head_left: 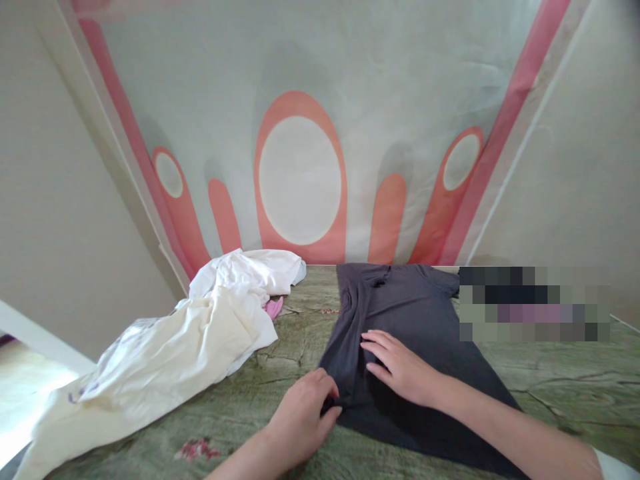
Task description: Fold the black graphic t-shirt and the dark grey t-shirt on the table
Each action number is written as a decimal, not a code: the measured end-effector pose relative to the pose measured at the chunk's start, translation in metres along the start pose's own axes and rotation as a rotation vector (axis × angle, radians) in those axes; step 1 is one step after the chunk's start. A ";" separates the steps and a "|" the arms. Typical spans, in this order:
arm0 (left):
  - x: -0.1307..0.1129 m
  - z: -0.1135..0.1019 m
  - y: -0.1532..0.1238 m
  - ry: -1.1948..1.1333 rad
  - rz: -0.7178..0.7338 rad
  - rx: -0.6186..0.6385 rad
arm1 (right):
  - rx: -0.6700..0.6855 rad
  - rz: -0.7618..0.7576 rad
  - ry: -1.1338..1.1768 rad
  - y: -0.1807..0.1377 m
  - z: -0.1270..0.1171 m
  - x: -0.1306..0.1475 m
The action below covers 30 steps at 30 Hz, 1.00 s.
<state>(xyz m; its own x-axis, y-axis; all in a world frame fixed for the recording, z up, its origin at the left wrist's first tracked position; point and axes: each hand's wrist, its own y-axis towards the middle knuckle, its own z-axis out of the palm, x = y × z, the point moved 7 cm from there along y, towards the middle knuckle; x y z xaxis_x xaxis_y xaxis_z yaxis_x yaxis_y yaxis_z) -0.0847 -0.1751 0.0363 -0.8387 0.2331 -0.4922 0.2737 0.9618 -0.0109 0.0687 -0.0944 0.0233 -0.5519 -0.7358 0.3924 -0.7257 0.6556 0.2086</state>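
A dark grey short-sleeved shirt lies on the table in front of me, its left side folded inward with creases running along it. My left hand is closed on the shirt's near left corner, thumb and fingers pinching the fabric. Over the shirt's middle, my right hand rests palm down with its fingers stretched out, close to the folded strip. Whether its palm presses on the cloth I cannot tell.
A heap of white and cream clothes spreads over the table's left side, with a bit of pink cloth showing. The wood-patterned tabletop meets a wall with a pink design. A blurred-out patch covers the far right.
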 end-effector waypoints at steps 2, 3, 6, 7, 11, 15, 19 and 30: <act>0.007 -0.008 0.004 -0.086 -0.035 -0.025 | -0.015 0.020 -0.001 -0.010 0.008 0.016; 0.011 -0.014 0.006 -0.132 -0.059 -0.060 | -0.016 0.035 -0.008 -0.015 0.013 0.020; 0.014 -0.040 0.009 -0.242 -0.104 -0.228 | 0.041 0.052 -0.016 -0.030 0.026 0.029; 0.011 -0.047 0.009 -0.266 -0.105 -0.277 | 0.073 0.049 -0.009 -0.035 0.029 0.033; -0.017 -0.055 0.008 -0.314 -0.037 -0.301 | 0.196 -0.003 0.046 -0.049 0.034 0.054; -0.064 -0.032 0.010 -0.289 0.165 -0.103 | 0.180 0.006 0.055 -0.043 0.025 0.052; -0.095 -0.007 0.013 -0.235 0.348 0.053 | 0.037 -0.004 0.095 -0.018 0.012 0.023; -0.079 0.007 0.009 -0.312 0.331 0.131 | -0.072 0.509 1.086 0.014 0.061 -0.023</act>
<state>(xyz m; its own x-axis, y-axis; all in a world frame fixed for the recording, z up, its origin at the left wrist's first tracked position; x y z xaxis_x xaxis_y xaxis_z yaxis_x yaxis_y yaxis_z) -0.0125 -0.1862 0.0695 -0.5202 0.4500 -0.7259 0.5761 0.8124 0.0907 0.0461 -0.0780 -0.0373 -0.1095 0.1150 0.9873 -0.4809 0.8632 -0.1538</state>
